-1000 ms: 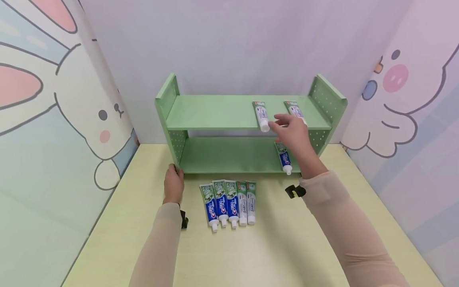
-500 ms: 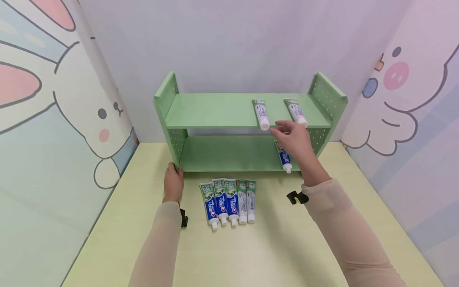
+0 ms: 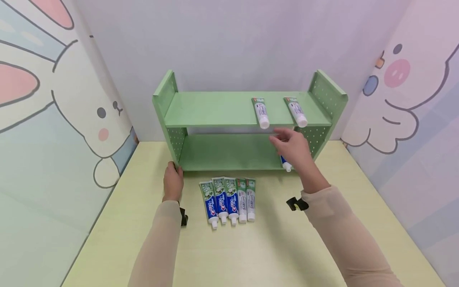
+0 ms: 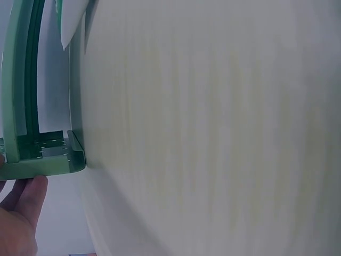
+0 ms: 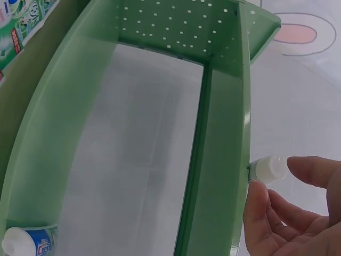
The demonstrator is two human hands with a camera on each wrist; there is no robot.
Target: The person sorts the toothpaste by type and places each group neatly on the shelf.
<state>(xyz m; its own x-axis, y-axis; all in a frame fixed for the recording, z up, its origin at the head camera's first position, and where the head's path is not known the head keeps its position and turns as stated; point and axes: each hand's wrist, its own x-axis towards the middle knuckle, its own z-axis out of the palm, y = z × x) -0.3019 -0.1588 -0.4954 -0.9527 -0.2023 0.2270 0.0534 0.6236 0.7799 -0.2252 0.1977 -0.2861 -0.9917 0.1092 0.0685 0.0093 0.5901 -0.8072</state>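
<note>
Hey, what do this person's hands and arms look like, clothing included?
The left hand and right hand are ungloved. The left sleeve and right sleeve are long, plain and pale beige. A black left fitting and a black right fitting with a yellowish spot sit by the sleeve ends.

Left forearm (image 3: 157, 239): sleeved, rising from the bottom edge, left of centre, with a slight lean to the right. Left hand (image 3: 173, 182): left of centre, in a grip; its fingers (image 4: 32, 200) show at the lower left of the left wrist view. Right forearm (image 3: 348, 235): sleeved, slanting up and leftward from the lower right. Right hand (image 3: 292, 146): right of centre, relaxed, digits pointing left, tips parted at the lower right of the right wrist view.
</note>
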